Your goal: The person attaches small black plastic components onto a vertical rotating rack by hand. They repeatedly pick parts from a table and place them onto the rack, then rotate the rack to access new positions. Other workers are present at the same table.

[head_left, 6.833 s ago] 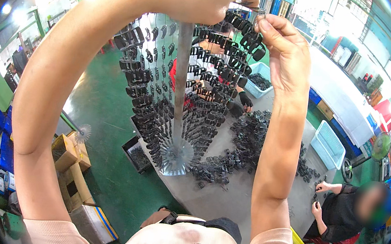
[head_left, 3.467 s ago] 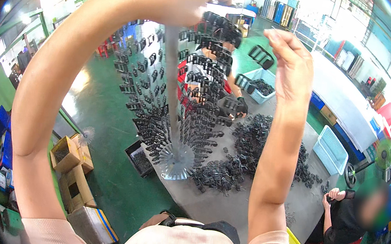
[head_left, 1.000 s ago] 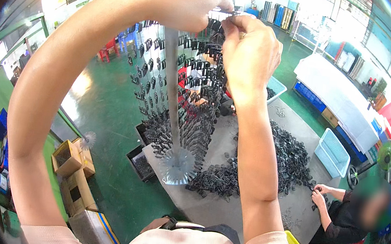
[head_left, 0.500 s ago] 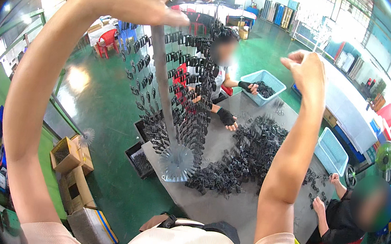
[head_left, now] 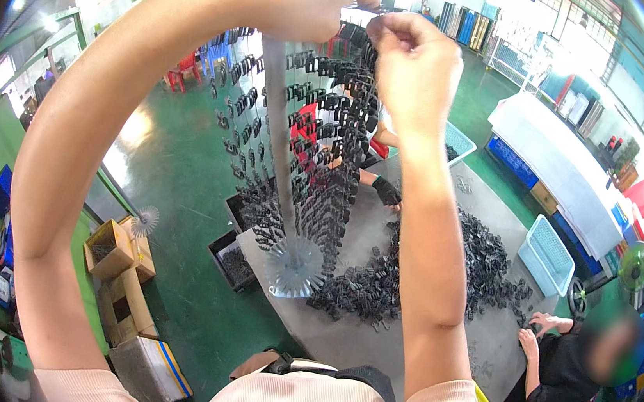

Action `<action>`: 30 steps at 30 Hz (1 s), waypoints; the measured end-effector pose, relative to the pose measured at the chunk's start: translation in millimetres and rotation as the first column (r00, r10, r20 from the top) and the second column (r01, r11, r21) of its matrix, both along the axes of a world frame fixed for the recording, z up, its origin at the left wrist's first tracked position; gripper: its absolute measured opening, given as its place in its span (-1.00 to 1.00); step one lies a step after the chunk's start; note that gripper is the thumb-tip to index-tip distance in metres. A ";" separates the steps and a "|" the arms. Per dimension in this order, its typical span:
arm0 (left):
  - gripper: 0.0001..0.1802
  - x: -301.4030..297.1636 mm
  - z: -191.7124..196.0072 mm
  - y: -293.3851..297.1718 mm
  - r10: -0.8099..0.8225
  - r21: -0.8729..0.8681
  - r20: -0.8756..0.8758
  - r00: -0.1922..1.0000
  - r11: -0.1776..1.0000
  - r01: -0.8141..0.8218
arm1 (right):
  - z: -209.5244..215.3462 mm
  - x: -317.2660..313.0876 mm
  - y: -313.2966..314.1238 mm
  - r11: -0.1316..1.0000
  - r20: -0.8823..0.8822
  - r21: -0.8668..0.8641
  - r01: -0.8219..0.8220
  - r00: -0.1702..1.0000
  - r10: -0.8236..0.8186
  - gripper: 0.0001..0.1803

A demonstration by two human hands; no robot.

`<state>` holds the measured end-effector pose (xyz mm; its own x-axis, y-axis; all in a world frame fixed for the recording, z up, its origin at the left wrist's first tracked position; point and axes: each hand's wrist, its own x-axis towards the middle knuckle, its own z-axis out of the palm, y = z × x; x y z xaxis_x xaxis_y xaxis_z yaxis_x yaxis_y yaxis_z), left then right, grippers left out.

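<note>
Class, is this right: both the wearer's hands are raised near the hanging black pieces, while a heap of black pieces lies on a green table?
Not green: the head view shows the heap of black pieces on a grey table. The rest is right.

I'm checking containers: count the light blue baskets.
2: one light blue basket near the table, at right; a second basket partly behind the right forearm. More may be hidden.

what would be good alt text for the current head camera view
A person's left hand and right hand are raised close together near the top of a rack hung with small black parts. Below, a heap of black pieces lies on a grey table, with a co-worker in black at the right.
</note>
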<state>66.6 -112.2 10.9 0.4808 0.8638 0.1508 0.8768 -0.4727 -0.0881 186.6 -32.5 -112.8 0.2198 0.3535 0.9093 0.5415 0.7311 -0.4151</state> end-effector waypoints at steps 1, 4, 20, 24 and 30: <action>-0.66 -1.6 0.3 -4.5 0.030 -0.008 -0.008 1.000 1.000 -0.030 | 1.3 3.7 0.6 0.974 -0.086 -0.073 -0.214 0.974 0.208 -0.86; -0.56 -6.3 -3.2 -8.0 -0.041 0.051 -0.040 0.998 0.998 0.043 | 4.9 18.7 -7.1 0.761 -0.297 -0.148 -0.631 0.763 0.575 -0.86; -0.47 -48.9 -7.7 30.6 -0.454 0.231 -0.143 0.879 0.849 0.476 | -7.7 92.6 -10.7 0.957 0.240 -0.214 0.195 0.960 -0.142 -0.74; -0.58 -21.5 3.5 18.4 -0.377 0.013 -0.080 0.923 0.925 0.380 | -2.7 20.0 -26.7 0.991 0.235 -0.022 0.128 0.965 -0.120 -0.78; -0.66 31.2 0.5 -14.1 0.117 -0.030 -0.055 0.992 0.992 -0.119 | 1.6 21.7 -14.9 0.978 -0.033 -0.183 -0.105 0.994 0.100 -0.86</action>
<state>97.7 -126.3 11.4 0.3816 0.9191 0.0979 0.9212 -0.3695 -0.1219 208.4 -47.4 -111.2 0.1940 0.5359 0.8217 0.4563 0.6922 -0.5591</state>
